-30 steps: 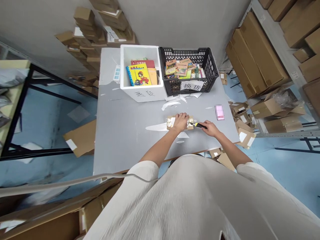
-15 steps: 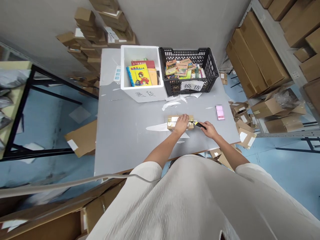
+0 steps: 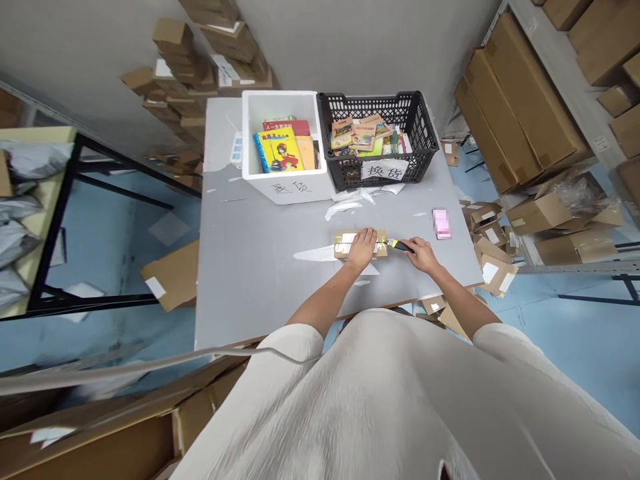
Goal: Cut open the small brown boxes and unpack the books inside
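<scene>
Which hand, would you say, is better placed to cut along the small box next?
Probably the right hand: it already holds the knife at the right end of the box, while the left hand rests on top.

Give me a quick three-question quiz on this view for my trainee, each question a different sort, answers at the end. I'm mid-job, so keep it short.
1. Which hand holds the cutter?
2. True or false: in the picture, the white bin stands to the left of the black crate.
3. What is directly under the left hand?
a) a book
b) a small box
c) a roll of tape

Key:
1. The right hand.
2. True.
3. b
</scene>
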